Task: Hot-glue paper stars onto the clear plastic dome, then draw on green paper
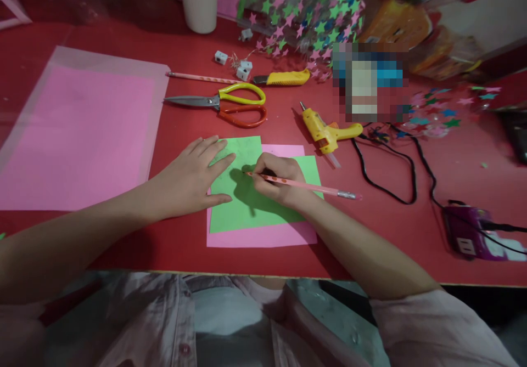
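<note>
My left hand (197, 172) lies flat with fingers spread over the left part of a green paper sheet (234, 213). Under that sheet, pink paper (263, 237) sticks out along the front and back edges. My right hand (280, 178) grips a pink pencil (308, 185), its tip at or just above the green paper and its eraser end pointing right. Behind the hands lie scissors (218, 102) with yellow and red handles. To the right of the paper is a yellow glue gun (327, 131).
A large pink sheet (82, 136) covers the table's left side. A second pencil (201, 77), a yellow cutter knife (284, 78) and small white cubes (244, 69) lie farther back. Paper stars (321, 16) and a white cup (200, 2) stand behind. A black cord (424, 164) crosses the right side.
</note>
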Available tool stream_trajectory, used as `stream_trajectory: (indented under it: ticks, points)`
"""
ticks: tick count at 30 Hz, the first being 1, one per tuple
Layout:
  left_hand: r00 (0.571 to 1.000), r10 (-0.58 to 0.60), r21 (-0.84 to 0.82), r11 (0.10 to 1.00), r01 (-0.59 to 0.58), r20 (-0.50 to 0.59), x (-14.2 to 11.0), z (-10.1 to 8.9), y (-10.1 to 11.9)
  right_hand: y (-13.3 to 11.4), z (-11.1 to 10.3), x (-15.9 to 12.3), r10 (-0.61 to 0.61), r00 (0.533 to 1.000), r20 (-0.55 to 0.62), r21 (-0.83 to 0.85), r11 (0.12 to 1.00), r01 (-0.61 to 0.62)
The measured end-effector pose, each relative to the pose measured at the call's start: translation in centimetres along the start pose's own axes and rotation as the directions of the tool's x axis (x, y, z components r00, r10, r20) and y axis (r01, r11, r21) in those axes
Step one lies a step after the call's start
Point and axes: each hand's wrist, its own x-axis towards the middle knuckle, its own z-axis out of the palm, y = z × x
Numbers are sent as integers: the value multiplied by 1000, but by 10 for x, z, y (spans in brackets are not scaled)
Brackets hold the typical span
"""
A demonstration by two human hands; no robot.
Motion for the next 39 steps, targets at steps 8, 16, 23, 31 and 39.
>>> stream_trajectory:
  ticks: [8,16,23,31,39]
  points:
    - [1000,-6,-10,1000,6,-1,0,0,0,-2,0,0,-6,1000,13,15,1000,5]
    - [1000,-11,-2,1000,11,10,0,0,1,-4,-5,2,123,991,-49,157,981,-114]
    - [1000,-18,-20,1000,18,-2,-4,-1,-3,-1,-17,8,390,899,-197,405,868,-288]
    - [996,-78,-57,996,75,-47,-2,-4,-2,6,-11,7,249,968,5,309,921,-238]
    - [999,46,-73,996,-48,-30,1,0,-1,3,-7,5,157,987,-37,200,969,-147]
